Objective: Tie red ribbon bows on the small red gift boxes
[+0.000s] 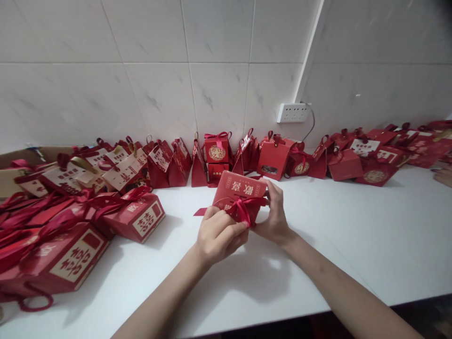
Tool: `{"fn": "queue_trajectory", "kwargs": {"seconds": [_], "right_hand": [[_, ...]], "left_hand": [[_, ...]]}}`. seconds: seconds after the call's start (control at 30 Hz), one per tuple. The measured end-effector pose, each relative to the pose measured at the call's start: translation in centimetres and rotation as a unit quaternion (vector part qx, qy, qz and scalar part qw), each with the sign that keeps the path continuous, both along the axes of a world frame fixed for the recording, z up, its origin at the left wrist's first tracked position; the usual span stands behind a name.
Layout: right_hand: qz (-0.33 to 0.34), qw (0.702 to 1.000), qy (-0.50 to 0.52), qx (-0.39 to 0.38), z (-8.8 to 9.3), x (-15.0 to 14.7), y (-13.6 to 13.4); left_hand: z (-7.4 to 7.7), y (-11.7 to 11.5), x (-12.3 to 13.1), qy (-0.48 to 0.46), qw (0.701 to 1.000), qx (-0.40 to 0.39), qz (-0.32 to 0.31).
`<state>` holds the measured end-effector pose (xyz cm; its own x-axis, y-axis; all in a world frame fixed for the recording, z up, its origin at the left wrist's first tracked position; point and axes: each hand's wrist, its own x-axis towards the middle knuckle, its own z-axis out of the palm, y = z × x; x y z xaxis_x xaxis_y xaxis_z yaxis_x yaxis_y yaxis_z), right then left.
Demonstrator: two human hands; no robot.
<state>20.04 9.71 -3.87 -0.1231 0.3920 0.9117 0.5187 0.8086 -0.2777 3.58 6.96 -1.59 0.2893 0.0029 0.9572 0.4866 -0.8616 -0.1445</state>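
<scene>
A red gift box (240,186) with gold characters is raised above the white table, tilted toward me. A dark red ribbon (244,209) is tied in a bow on its near side, and one tail sticks out at the left. My right hand (275,212) is wrapped around the box's right side, thumb hidden behind it. My left hand (221,235) is closed at the box's near left, its fingers pinching the ribbon by the bow.
Ribboned red boxes (70,259) are piled at the left. A row of small red gift bags and boxes (271,160) lines the tiled wall. A white power strip (292,113) hangs there with a cable. Part of another person's hand (443,175) shows at the right edge.
</scene>
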Motion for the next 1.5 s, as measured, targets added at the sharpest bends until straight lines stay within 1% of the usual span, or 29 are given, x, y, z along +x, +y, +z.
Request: {"fn": "queue_trajectory", "kwargs": {"seconds": [0.23,0.43,0.8,1.0,1.33,1.5], "right_hand": [[-0.021,1.0,0.002,0.019,0.27,-0.07,-0.69],[0.002,1.0,0.012,0.023,0.27,-0.05,-0.68],[0.011,0.999,0.017,0.026,0.43,-0.11,-0.77],[0.015,0.998,0.013,0.052,0.47,-0.1,-0.51],[0.016,1.0,0.013,0.021,0.3,-0.06,-0.48],[0.016,1.0,0.012,0.023,0.32,-0.06,-0.48]], "left_hand": [[0.39,-0.3,-0.02,-0.006,0.999,0.03,-0.015],[0.42,-0.35,-0.05,-0.004,0.999,0.028,-0.014],[0.61,-0.42,0.02,0.0,0.999,0.034,-0.018],[0.69,-0.47,0.06,0.004,0.999,0.033,-0.016],[0.45,-0.48,-0.02,0.007,1.0,0.025,-0.011],[0.43,-0.43,-0.03,0.007,1.0,0.025,-0.011]]}}
